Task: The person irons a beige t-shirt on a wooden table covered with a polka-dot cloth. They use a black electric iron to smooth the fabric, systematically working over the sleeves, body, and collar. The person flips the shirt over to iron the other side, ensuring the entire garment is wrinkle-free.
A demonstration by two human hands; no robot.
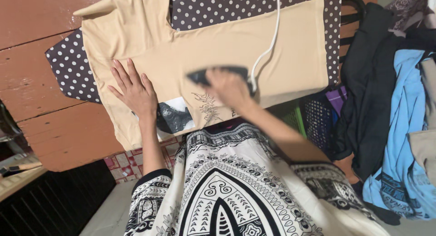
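pressing flat left hand [135, 89], right hand [229, 87] gripping iron [218, 75] on beige shirt [281, 45].

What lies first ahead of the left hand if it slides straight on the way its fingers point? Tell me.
The left hand lies flat on the beige T-shirt, fingers pointing up-left. Sliding on, it would cross more shirt, then likely reach the shirt's edge and the polka-dot cloth beneath. Nothing else seems to stand in that line.

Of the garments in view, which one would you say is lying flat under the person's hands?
The beige T-shirt, spread flat on the polka-dot cloth under the left hand and right hand gripping the iron; the black garment and blue shirt lie heaped aside.
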